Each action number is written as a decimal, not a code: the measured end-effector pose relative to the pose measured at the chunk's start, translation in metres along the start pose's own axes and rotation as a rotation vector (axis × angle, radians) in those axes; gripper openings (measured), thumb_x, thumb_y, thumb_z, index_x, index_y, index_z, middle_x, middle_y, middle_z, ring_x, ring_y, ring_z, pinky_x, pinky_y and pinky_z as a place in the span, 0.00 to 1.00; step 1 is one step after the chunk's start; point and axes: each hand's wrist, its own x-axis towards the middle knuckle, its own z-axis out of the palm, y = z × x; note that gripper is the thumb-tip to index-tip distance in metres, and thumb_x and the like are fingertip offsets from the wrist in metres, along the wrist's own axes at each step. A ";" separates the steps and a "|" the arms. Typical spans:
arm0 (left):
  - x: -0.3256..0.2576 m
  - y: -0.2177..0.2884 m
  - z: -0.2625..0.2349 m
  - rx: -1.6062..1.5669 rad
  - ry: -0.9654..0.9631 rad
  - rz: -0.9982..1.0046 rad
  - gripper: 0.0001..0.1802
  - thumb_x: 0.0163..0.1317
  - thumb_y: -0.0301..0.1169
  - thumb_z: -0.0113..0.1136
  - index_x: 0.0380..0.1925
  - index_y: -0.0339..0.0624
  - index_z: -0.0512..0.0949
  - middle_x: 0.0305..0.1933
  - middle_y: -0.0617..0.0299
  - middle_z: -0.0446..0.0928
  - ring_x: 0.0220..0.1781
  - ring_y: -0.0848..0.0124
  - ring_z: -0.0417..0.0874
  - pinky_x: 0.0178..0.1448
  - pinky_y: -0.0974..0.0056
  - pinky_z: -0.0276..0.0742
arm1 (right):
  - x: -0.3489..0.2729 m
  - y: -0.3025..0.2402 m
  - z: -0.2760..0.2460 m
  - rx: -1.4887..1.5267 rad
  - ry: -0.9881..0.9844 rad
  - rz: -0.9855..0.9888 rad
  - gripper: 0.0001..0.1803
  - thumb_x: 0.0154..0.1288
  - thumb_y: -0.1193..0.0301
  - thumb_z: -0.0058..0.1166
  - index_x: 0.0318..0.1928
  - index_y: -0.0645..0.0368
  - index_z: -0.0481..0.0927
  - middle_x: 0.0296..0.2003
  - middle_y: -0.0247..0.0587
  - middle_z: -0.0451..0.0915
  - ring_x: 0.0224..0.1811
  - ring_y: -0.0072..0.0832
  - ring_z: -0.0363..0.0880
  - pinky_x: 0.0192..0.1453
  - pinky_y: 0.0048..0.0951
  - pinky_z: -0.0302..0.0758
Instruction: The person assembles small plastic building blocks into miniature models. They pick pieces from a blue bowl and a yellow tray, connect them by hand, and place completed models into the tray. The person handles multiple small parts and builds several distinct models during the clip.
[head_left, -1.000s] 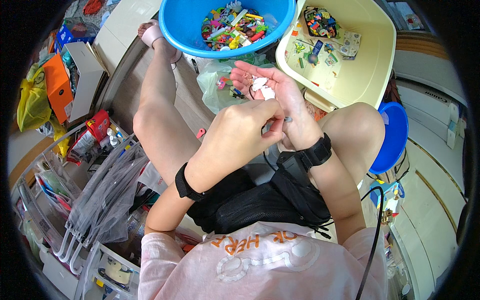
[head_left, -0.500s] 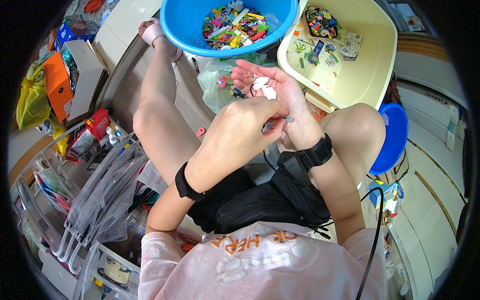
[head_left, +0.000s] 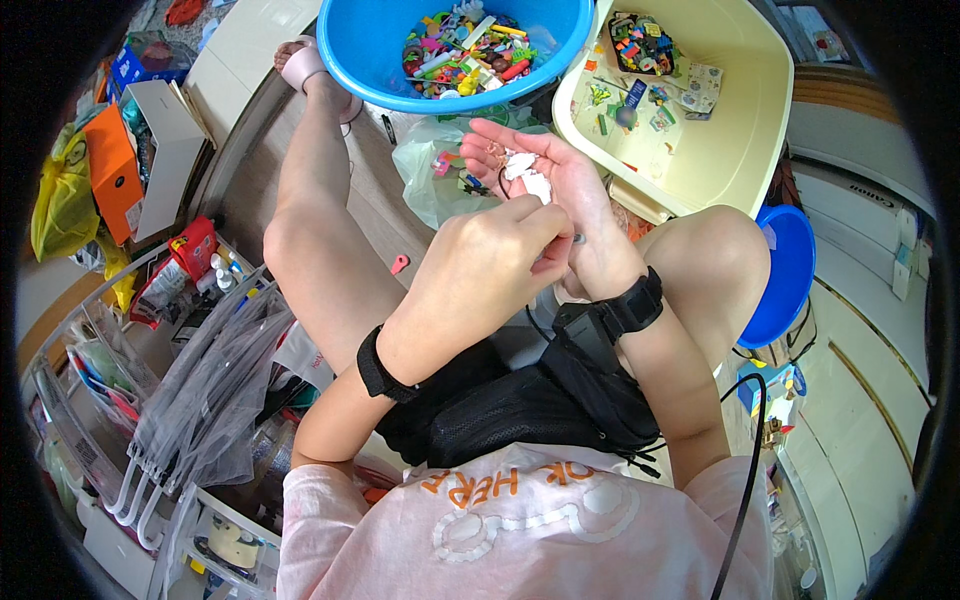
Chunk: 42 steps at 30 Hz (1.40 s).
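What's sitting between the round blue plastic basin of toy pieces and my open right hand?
In the head view, a crumpled clear plastic bag holding a few small coloured pieces lies between the blue basin and the right hand.

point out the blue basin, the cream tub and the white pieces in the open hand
blue basin (head_left: 365, 45), head view, on its bare inner wall at the left
cream tub (head_left: 735, 130), head view, on its bare floor
white pieces (head_left: 527, 172), head view, on the pieces lying in the right hand (head_left: 560, 185)

left hand (head_left: 490, 265): curled, fingers pinched over right palm | right hand (head_left: 545, 185): palm up, fingers spread open | both wrists banded
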 end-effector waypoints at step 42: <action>0.006 -0.006 -0.001 -0.416 0.008 -0.358 0.20 0.50 0.17 0.68 0.44 0.35 0.73 0.36 0.58 0.79 0.39 0.69 0.87 0.43 0.64 0.86 | -0.007 -0.002 0.004 -0.078 0.002 -0.014 0.25 0.69 0.65 0.33 0.56 0.69 0.75 0.50 0.50 0.80 0.54 0.35 0.77 0.65 0.33 0.72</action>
